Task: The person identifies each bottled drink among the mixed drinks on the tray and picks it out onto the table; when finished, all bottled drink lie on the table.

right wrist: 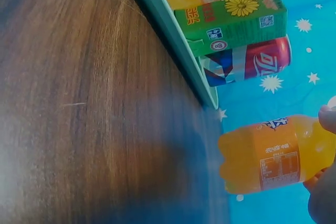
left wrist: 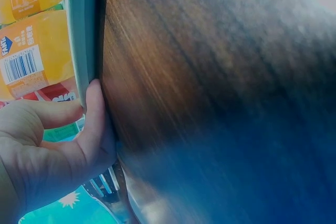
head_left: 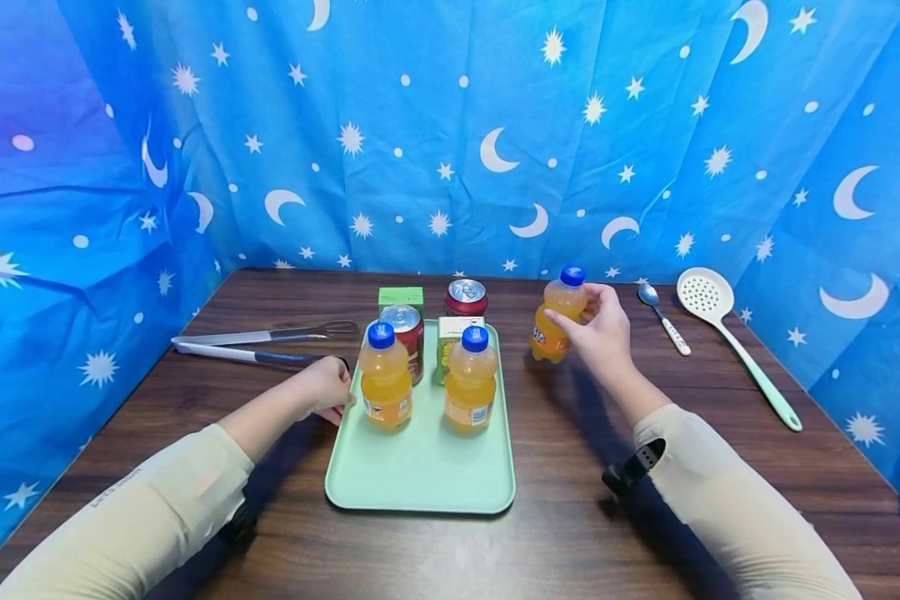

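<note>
My right hand [head_left: 606,333] grips an orange soda bottle [head_left: 549,337] with a blue cap, held upright to the right of the tray. Its base appears raised off the table in the right wrist view. At the left rim of the light green tray [head_left: 420,479], my left hand [head_left: 321,387] pinches the edge between thumb and fingers. Two similar soda bottles, one left [head_left: 387,387] and one right [head_left: 471,390], stand on the tray. Behind them are a red can [head_left: 412,337], a second red can [head_left: 467,298], a green carton [head_left: 401,295] and a yellow-green drink carton [head_left: 446,337].
Tongs [head_left: 262,346] lie on the wooden table [head_left: 562,542] at the left. To the right are a small spoon [head_left: 666,321] and a slotted skimmer [head_left: 750,358]. A blue curtain [head_left: 435,125] with stars and moons hangs behind and at both sides.
</note>
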{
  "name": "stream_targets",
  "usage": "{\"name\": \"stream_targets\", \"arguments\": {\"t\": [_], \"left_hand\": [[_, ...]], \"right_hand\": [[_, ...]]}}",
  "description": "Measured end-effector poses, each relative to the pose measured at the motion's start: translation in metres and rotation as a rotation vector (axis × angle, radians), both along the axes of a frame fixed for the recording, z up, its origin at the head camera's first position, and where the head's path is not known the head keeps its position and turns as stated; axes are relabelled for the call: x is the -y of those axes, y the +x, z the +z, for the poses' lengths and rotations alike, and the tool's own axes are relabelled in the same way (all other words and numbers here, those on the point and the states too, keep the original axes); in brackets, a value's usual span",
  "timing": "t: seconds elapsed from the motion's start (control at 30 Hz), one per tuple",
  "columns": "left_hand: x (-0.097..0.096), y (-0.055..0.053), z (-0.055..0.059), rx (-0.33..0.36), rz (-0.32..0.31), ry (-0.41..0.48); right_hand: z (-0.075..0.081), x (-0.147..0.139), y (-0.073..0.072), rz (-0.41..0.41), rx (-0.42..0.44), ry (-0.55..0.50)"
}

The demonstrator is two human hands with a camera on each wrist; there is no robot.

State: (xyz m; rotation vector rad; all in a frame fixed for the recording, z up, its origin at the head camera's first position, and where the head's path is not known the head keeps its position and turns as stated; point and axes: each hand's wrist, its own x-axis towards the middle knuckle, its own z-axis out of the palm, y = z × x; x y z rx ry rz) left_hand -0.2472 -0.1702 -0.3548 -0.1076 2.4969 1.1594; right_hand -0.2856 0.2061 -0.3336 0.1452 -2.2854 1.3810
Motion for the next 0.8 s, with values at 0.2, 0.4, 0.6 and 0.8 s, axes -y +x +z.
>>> {"name": "stream_targets", "arguments": {"t": [0.2,0.4,0.6,0.8], "left_hand": [[0.001,0.000,-0.001,0.010,0.002,0.013],[0.002,0.000,-0.002,0.004,0.000,0.015],[0.002,0.000,-0.001,0.001,-0.008,0.018],[0.002,-0.001,-0.001,0.013,0.001,0.015]], "right_hand": [[-0.007,-0.001,-0.007,0.010,0.000,-0.001],[-0.012,-0.002,-0.013,0.017,-0.008,-0.004],[-0.014,-0.003,-0.016,0.020,0.014,-0.045],[-0.016,-0.004,-0.018,0.013,0.016,-0.047]]}}
